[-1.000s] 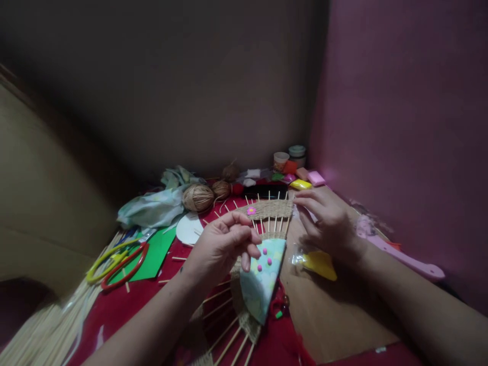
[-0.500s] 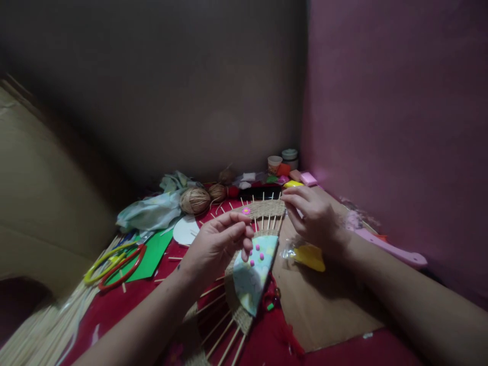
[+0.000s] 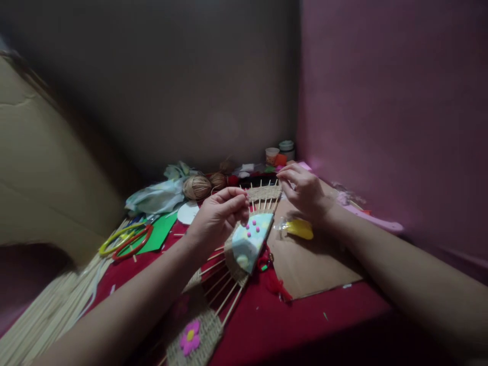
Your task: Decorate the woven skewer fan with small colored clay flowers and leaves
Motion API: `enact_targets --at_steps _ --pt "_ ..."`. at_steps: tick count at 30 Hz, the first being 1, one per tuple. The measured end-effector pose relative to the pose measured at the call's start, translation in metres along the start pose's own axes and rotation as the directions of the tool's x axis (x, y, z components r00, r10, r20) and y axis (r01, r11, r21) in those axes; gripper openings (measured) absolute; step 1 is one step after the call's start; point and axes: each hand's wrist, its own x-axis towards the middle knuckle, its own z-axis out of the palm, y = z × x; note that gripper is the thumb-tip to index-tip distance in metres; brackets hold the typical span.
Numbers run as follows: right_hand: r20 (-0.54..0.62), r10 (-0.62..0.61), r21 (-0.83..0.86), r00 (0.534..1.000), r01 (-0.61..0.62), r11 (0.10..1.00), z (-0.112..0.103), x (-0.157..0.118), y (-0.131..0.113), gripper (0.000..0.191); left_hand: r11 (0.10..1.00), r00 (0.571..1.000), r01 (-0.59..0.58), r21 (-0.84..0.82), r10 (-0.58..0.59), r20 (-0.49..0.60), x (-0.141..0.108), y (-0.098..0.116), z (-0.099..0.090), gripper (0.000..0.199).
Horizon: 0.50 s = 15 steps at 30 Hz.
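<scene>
A half-round fan of thin sticks woven with tan twine (image 3: 232,256) lies on the dark red cloth. At its centre is a pale blue fabric piece (image 3: 244,249) with several small pink balls on it. A pink clay flower (image 3: 190,337) with a yellow middle sits on the near part of the weave. My left hand (image 3: 225,211) hovers over the fan, thumb and fingertips pinched together. Above the fan's far right edge, my right hand (image 3: 301,188) also has its fingertips pinched. What either pinch holds is too small to make out.
Brown cardboard (image 3: 308,269) on the right bears a yellow clay packet (image 3: 299,229). Twine balls (image 3: 196,187), printed cloth (image 3: 156,197), a paper cup (image 3: 272,155) and a jar (image 3: 286,149) line the back. Scissors (image 3: 131,241) and green paper (image 3: 160,234) lie left, above loose sticks (image 3: 49,310).
The view has tilted down, bringing the near pink flower into sight. Both hands keep their pinched shape and stay over the fan.
</scene>
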Motion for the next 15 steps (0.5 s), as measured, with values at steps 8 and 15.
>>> enact_targets --at_steps 8,15 --pt "0.095 0.587 0.328 0.804 -0.583 0.744 0.001 0.013 0.023 0.029 0.999 0.988 -0.029 -0.037 0.034 0.153 -0.003 0.003 0.006 0.009" --pt "0.308 0.884 0.464 0.353 -0.866 0.185 0.008 0.026 0.029 0.032 1.0 0.991 -0.001 0.004 0.001 0.131 -0.008 0.009 0.006 0.023"
